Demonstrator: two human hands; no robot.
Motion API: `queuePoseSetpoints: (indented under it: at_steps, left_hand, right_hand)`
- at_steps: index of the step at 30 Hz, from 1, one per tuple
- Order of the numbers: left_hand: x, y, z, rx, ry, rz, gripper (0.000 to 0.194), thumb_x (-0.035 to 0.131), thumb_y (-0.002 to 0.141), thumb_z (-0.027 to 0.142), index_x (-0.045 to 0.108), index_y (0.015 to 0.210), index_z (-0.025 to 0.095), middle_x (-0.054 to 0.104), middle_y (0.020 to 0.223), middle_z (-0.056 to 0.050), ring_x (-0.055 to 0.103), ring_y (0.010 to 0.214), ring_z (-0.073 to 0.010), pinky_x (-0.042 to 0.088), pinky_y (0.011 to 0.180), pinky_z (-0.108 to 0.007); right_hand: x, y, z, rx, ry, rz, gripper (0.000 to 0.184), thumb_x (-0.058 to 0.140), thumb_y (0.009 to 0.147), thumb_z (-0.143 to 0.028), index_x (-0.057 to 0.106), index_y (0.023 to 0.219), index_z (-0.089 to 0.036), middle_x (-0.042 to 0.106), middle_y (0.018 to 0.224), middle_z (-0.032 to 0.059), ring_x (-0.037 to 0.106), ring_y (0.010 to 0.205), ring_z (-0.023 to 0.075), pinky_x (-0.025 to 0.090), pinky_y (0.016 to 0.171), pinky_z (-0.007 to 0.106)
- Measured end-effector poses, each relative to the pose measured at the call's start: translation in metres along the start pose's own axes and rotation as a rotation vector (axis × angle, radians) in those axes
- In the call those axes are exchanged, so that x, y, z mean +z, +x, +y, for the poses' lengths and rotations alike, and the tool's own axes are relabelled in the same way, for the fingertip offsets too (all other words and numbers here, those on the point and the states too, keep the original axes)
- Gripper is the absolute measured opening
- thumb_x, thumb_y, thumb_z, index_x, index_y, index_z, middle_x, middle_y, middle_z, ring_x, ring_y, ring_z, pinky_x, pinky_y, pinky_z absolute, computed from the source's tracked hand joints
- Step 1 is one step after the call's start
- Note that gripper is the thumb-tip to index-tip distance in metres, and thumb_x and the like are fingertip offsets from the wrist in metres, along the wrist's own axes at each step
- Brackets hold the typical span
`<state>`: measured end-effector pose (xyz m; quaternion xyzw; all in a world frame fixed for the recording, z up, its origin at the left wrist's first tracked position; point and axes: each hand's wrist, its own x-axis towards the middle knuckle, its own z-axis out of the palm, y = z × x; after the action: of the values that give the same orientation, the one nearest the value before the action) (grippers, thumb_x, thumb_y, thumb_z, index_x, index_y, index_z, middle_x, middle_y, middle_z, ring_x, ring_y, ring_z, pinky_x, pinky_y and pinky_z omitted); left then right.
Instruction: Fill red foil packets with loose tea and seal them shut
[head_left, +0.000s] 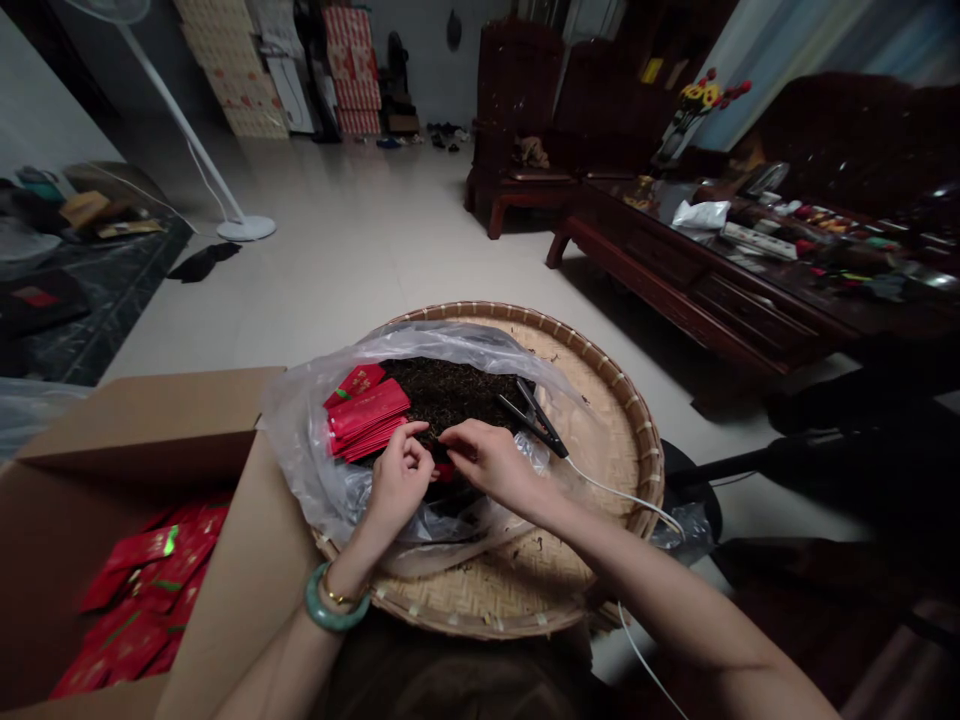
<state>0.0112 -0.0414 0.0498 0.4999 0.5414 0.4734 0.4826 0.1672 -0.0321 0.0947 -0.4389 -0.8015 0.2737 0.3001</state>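
Box (238, 565) of red packets (150, 590) beside bag (296, 430) of dark leaves (450, 390)

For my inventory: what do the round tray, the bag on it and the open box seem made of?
Round tray: probably bamboo, dull; woven strips, bound rim.
Bag: likely thin plastic; translucent, shiny, crinkled.
Open box: matte brown cardboard, apparently; folded flaps.

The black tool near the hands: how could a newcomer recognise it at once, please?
Start at the round woven tray and find the plastic bag spread over it. At the right edge of the dark heap inside lies the black tool, its two slim arms parted in a V. Unlike the stacked red packets on the left, it trails a white cord.
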Motion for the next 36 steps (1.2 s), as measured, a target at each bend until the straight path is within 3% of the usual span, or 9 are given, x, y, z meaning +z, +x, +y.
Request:
queuePoseSetpoints:
  at_steps: [4, 7, 15, 18, 23, 26, 29, 32, 36]
  left_hand:
    - [-0.002, -0.001, 0.000, -0.002, 0.003, 0.003, 0.037, 0.053, 0.068, 0.020, 0.049, 0.105, 0.018, 0.047, 0.059, 0.009, 0.058, 0.048, -0.0088, 0.053, 0.050, -0.020]
    - [-0.003, -0.001, 0.000, -0.007, -0.001, -0.015, 0.037, 0.053, 0.069, 0.020, 0.048, 0.105, 0.018, 0.048, 0.060, 0.009, 0.059, 0.049, -0.0089, 0.053, 0.052, -0.021]
    - [-0.002, -0.002, 0.001, 0.014, 0.037, -0.015, 0.035, 0.053, 0.068, 0.019, 0.050, 0.103, 0.017, 0.046, 0.059, 0.009, 0.056, 0.049, -0.0083, 0.053, 0.052, -0.021]
    - [-0.003, -0.002, 0.001, 0.024, 0.047, -0.014, 0.035, 0.054, 0.067, 0.018, 0.051, 0.103, 0.018, 0.045, 0.059, 0.009, 0.055, 0.049, -0.0080, 0.051, 0.050, -0.019]
    - [-0.005, -0.002, -0.003, 0.039, 0.064, -0.035, 0.034, 0.053, 0.070, 0.018, 0.049, 0.103, 0.017, 0.046, 0.060, 0.008, 0.056, 0.050, -0.0086, 0.049, 0.051, -0.019]
    - [-0.006, -0.003, -0.005, 0.045, 0.074, -0.045, 0.034, 0.053, 0.070, 0.019, 0.049, 0.104, 0.018, 0.047, 0.060, 0.008, 0.055, 0.050, -0.0086, 0.047, 0.049, -0.018]
    - [-0.006, -0.004, -0.004, 0.046, 0.098, -0.053, 0.033, 0.052, 0.070, 0.019, 0.050, 0.103, 0.018, 0.047, 0.059, 0.008, 0.055, 0.050, -0.0086, 0.046, 0.049, -0.018]
    - [-0.006, -0.005, -0.002, 0.039, 0.101, -0.054, 0.033, 0.052, 0.070, 0.020, 0.051, 0.103, 0.018, 0.048, 0.059, 0.008, 0.055, 0.051, -0.0088, 0.045, 0.050, -0.018]
    - [-0.006, -0.006, 0.000, 0.015, 0.063, -0.060, 0.034, 0.053, 0.068, 0.021, 0.051, 0.102, 0.018, 0.048, 0.058, 0.008, 0.056, 0.049, -0.0090, 0.046, 0.049, -0.018]
  right_hand:
    - [-0.003, -0.006, -0.002, -0.025, 0.045, -0.013, 0.031, 0.060, 0.075, -0.010, 0.059, 0.105, -0.018, 0.061, 0.103, 0.0067, 0.058, 0.093, 0.0155, 0.047, 0.081, 0.029]
    - [0.002, -0.014, 0.005, 0.028, 0.045, -0.060, 0.045, 0.064, 0.072, -0.012, 0.054, 0.115, -0.019, 0.056, 0.111, 0.0084, 0.058, 0.089, 0.0149, 0.049, 0.077, 0.028]
    - [0.018, -0.014, 0.014, 0.165, 0.157, 0.127, 0.012, 0.054, 0.073, -0.010, 0.061, 0.080, -0.017, 0.064, 0.074, 0.0003, 0.060, 0.067, 0.0121, 0.047, 0.062, 0.023]
    - [0.013, -0.012, 0.008, 0.145, 0.166, 0.177, 0.013, 0.053, 0.075, -0.010, 0.062, 0.082, -0.017, 0.065, 0.076, 0.0007, 0.060, 0.068, 0.0120, 0.047, 0.063, 0.022]
    - [0.009, -0.012, 0.004, -0.020, 0.020, 0.156, 0.016, 0.054, 0.080, -0.013, 0.064, 0.091, -0.018, 0.066, 0.090, 0.0052, 0.057, 0.089, 0.0168, 0.046, 0.081, 0.030]
    - [0.012, -0.013, 0.009, 0.003, -0.027, 0.158, 0.023, 0.052, 0.083, -0.014, 0.061, 0.103, -0.018, 0.063, 0.103, 0.0086, 0.055, 0.099, 0.0185, 0.044, 0.088, 0.034]
    - [0.016, -0.011, 0.015, 0.095, 0.046, 0.103, 0.025, 0.054, 0.081, -0.016, 0.061, 0.106, -0.018, 0.065, 0.101, 0.0074, 0.059, 0.092, 0.0167, 0.047, 0.081, 0.030]
    - [0.019, -0.010, 0.017, 0.162, 0.104, 0.104, 0.015, 0.056, 0.080, -0.014, 0.066, 0.091, -0.018, 0.069, 0.087, 0.0035, 0.063, 0.078, 0.0140, 0.048, 0.072, 0.026]
    - [0.017, -0.011, 0.012, 0.108, 0.054, 0.180, 0.013, 0.056, 0.083, -0.017, 0.068, 0.083, -0.019, 0.068, 0.080, 0.0029, 0.061, 0.075, 0.0137, 0.047, 0.070, 0.025]
